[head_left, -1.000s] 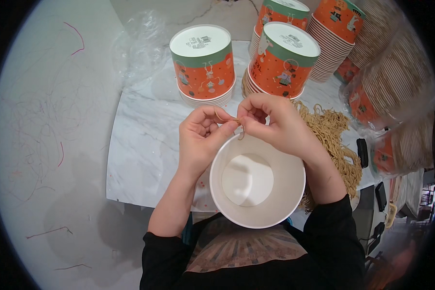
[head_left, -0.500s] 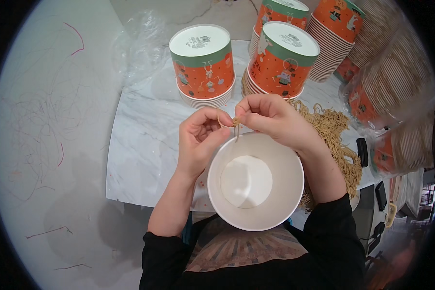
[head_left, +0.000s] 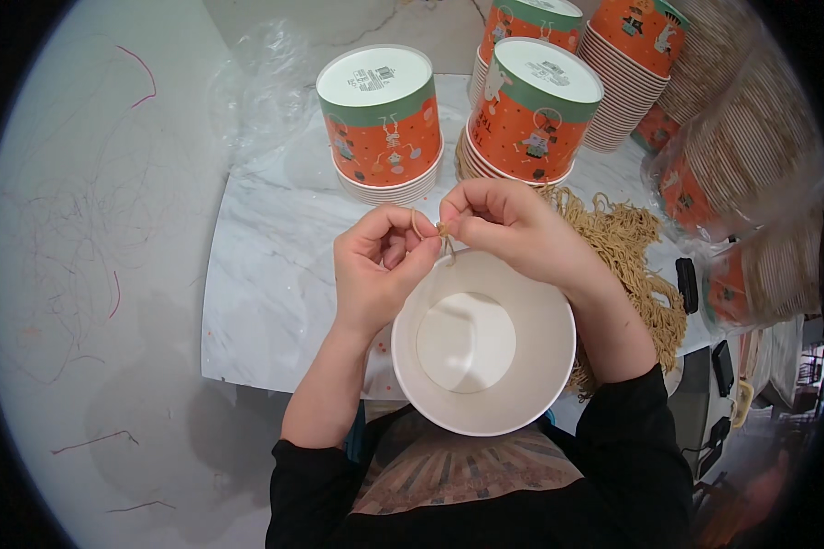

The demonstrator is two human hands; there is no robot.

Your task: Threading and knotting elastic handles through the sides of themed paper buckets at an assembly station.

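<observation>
A white-lined paper bucket [head_left: 538,352] stands mouth-up close to my body, its round bottom visible inside. Just above its far rim, both hands pinch a short tan cord [head_left: 445,240]. My left hand [head_left: 375,265] grips it between thumb and index finger, a small loop rising by the index fingertip. My right hand [head_left: 517,229] is closed on the same cord from the other side, fingertips almost touching the left ones. Loose ends hang down at the rim; whether the cord passes through the bucket wall I cannot tell. Beside my right forearm lies a heap of tan cords [head_left: 627,247].
Beyond my hands stand two upside-down stacks of orange and green buckets, a left stack [head_left: 384,137] and a right stack [head_left: 536,133]. More stacked buckets [head_left: 742,146] in clear plastic fill the right. A black object [head_left: 687,285] lies by the cords. Crumpled plastic film [head_left: 270,91] sits far left.
My fingertips have drawn slightly closer together on the cord, and its loose ends have shifted a little. The bucket stays in place.
</observation>
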